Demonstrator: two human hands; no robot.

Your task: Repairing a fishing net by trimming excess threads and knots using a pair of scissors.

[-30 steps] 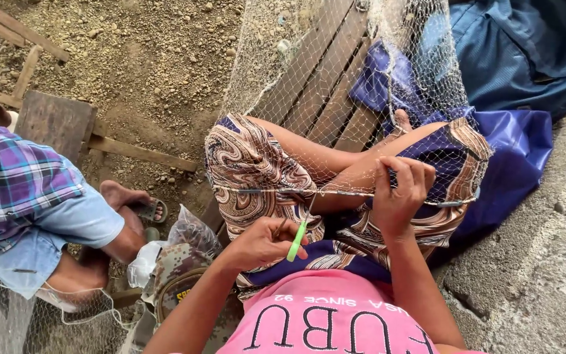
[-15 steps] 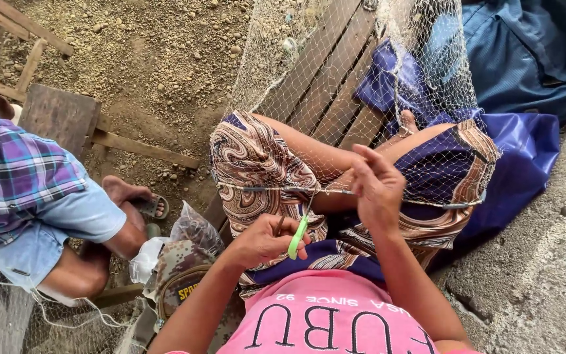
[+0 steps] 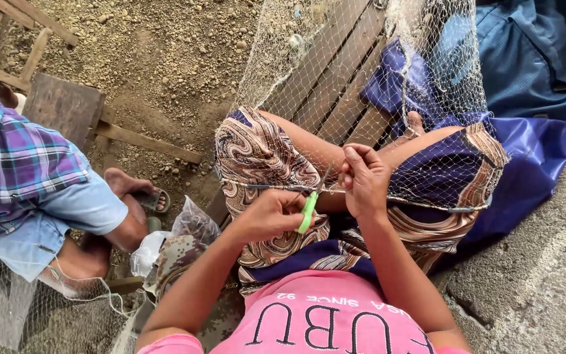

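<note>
Since a second ago, right hand shifted left along the taut cord toward the left hand; fingers now pinched together at the cord, where before they were hooked over it farther right.

Ground: stony dirt at upper left, cracked concrete at lower right.

Net: fine pale mesh, draped from the top edge over a slatted wooden bench and across the person's lap; more of it lies at the bottom left corner.

Blue tarp: bunched at upper right, beside the bench.

Second person: plaid sleeve and bare legs at left, seated well apart from the work.

Plastic bag: clear, on the ground between the two people.

Cord: stretched across the knees, long axis running left to right, slightly lower at the right end.

Left hand: closed around a green tool.

Green tool: slim and short, apparently a netting needle; long axis near upright, upper end pointing up toward the cord, just left of the right hand's fingers.

Right hand: closed, pinching cord and mesh.

Risks, as judged: the pinch could slip and slacken the cord, loosening whatever knot is being formed; the tool's tip could catch a neighbouring mesh, since the net lies in bunched layers over the lap; the point works close to the pinching fingers.
</note>
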